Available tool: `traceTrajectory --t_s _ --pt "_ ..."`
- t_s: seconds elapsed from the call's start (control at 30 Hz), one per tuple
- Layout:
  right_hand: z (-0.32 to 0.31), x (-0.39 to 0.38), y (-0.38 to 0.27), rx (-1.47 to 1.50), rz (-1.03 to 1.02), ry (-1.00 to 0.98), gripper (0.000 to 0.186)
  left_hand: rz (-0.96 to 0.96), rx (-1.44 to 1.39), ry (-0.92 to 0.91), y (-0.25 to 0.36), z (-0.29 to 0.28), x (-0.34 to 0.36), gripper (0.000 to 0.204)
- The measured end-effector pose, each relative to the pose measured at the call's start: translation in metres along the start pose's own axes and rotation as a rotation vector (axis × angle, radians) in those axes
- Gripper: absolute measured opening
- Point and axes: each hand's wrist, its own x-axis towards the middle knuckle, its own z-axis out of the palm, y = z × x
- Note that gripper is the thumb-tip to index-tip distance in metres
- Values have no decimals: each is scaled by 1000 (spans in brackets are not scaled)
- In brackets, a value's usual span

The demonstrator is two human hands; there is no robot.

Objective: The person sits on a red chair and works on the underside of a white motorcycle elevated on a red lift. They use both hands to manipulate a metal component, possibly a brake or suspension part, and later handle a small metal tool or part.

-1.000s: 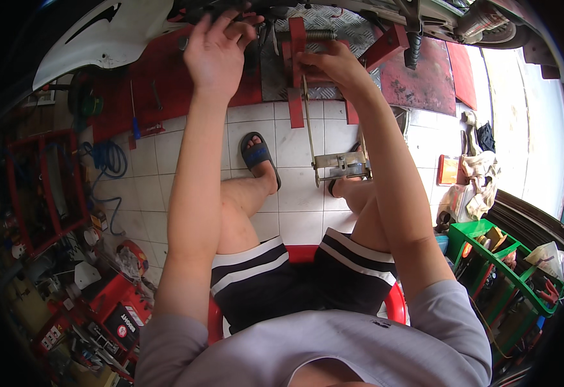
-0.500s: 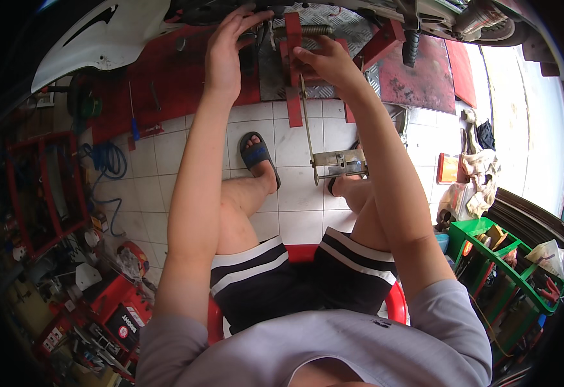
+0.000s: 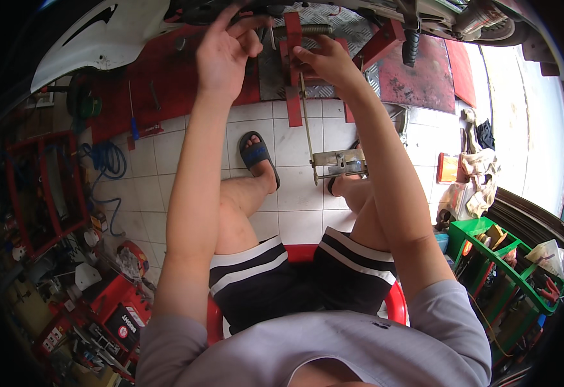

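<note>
My left hand is raised at the top, palm partly showing. Its index finger stretches up toward the dark underside of a vehicle, while other fingers bend loosely; nothing shows in its grasp. My right hand grips a red metal stand, thumb against the upright and the other fingers partly hidden behind it. Above that hand lies a coil spring across the stand. A thin metal lever hangs between my hands. From the stand a long rod runs down to a metal bracket by my right foot.
A white body panel overhangs the red platform at the upper left. A blue-handled screwdriver and blue hose lie left. Red racks stand farther left. At right are a green tool tray and rags.
My left hand has turned its palm more into view and shifted slightly left, with some fingers now bent. My right hand keeps its place on the stand.
</note>
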Motion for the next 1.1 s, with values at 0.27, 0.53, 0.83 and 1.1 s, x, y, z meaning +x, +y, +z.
traceTrajectory --t_s 0.27,0.53,0.83,1.1 --pt "3 -3 -5 -10 1 2 43 -107 360 174 -4 -8 2 56" --pt "3 -2 -5 8 11 7 43 -14 91 162 5 -2 2 55" --pt "0 1 2 -12 -6 7 43 -19 -438 -219 7 -10 3 56" --pt "0 2 3 2 -19 11 42 -306 175 208 -5 3 -2 55"
